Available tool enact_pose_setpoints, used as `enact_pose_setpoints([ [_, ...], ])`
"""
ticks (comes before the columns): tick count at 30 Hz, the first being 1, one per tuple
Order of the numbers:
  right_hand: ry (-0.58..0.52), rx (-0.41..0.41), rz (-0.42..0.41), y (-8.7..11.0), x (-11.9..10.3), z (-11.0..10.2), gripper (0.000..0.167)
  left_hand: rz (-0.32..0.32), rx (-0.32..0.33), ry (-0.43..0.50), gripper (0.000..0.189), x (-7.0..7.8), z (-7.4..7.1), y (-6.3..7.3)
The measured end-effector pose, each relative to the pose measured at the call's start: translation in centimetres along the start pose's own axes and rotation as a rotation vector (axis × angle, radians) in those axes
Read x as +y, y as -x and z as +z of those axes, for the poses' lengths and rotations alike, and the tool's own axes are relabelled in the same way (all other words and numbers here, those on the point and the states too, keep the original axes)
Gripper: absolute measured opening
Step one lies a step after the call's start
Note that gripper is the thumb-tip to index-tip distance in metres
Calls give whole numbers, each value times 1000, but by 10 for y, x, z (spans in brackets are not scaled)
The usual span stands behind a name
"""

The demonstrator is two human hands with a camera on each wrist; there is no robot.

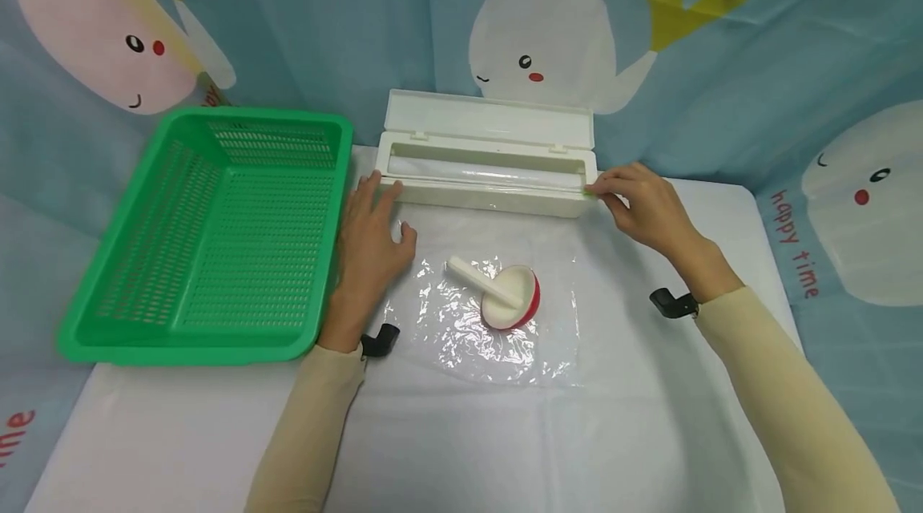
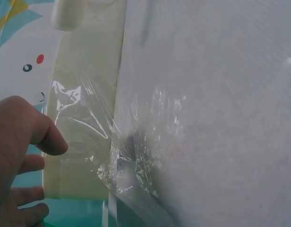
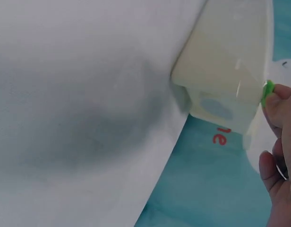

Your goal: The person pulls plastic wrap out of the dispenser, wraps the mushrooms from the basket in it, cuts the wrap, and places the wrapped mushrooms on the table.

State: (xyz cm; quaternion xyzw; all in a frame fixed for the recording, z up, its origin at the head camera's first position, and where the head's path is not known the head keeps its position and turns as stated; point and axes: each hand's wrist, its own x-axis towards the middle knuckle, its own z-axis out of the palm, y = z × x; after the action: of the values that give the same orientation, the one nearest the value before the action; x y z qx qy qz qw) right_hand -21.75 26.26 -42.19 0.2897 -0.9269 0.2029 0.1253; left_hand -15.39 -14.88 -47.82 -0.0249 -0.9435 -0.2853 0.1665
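Observation:
A white cling film dispenser (image 1: 485, 199) lies across the back of the table with its lid (image 1: 490, 119) raised and a film roll (image 1: 490, 173) inside. Clear film (image 1: 461, 353) runs from its front edge onto the tabletop. At the dispenser's right end my right hand (image 1: 645, 204) pinches a small green slider (image 3: 267, 93) between thumb and finger. My left hand (image 1: 371, 240) is at the left end, fingertips at the box edge and thumb apart from the fingers. On the film sits a tilted red bowl (image 1: 534, 304), white inside, with a thick white stick (image 1: 479, 280) resting in it.
A green perforated basket (image 1: 328, 256) stands at the left, close beside my left forearm. Behind the table hangs a blue curtain (image 1: 332, 16) with whale prints. White cloth (image 1: 613, 433) covers the table, whose right edge lies beyond my right hand.

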Motion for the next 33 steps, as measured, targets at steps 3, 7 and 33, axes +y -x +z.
enact_pose_setpoints([
  [3,-3,-7,10,0,2,-2,26,1,2,-2,57,2,0,0],
  [7,-39,-8,42,2,4,-1,25,8,2,-2,56,3,2,-1],
  [33,-226,35,526,76,-25,30,25,3,-61,129,63,-11,2,2],
])
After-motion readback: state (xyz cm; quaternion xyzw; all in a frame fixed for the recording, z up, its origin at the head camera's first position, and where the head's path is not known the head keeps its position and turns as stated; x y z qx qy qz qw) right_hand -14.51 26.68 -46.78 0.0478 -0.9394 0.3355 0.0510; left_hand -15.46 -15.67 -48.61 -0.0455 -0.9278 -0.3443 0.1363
